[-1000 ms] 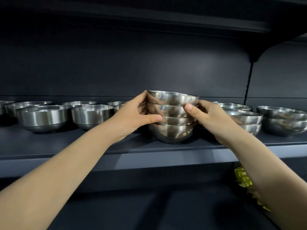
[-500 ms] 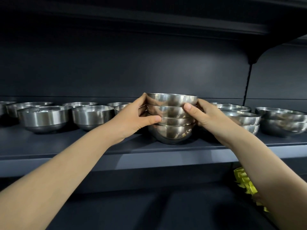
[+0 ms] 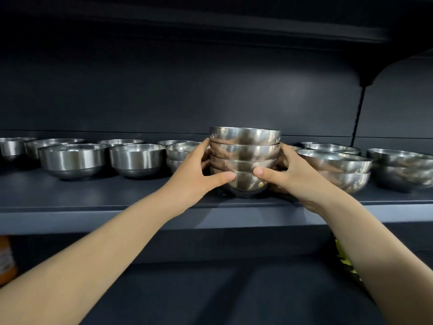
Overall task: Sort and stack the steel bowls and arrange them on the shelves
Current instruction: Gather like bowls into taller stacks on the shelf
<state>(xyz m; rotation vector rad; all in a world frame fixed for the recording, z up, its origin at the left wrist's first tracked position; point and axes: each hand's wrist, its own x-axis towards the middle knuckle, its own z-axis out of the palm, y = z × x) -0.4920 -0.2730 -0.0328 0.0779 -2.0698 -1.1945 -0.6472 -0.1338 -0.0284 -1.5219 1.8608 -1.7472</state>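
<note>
Gripping bowl stack (image 3: 244,158), left hand (image 3: 195,178), right hand (image 3: 296,178), thumbs now lower

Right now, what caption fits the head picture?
The left hand and right hand grip the stack of steel bowls on the shelf.

The flanks of the four-bowl stack (image 3: 244,160) are taken up by the left hand (image 3: 194,177) and the right hand (image 3: 295,174), whose fingers are curled round it. Just left of the stack, passage is blocked by a pile of two bowls (image 3: 180,153); further left, single bowls (image 3: 137,159) are ranged in rows. Just right of the stack, a pile of wide bowls (image 3: 335,167) is set close. In front of the stack, a bare strip of shelf (image 3: 93,198) is left open to the edge. Above the stack, free room is left up to the upper shelf (image 3: 210,26).
</note>
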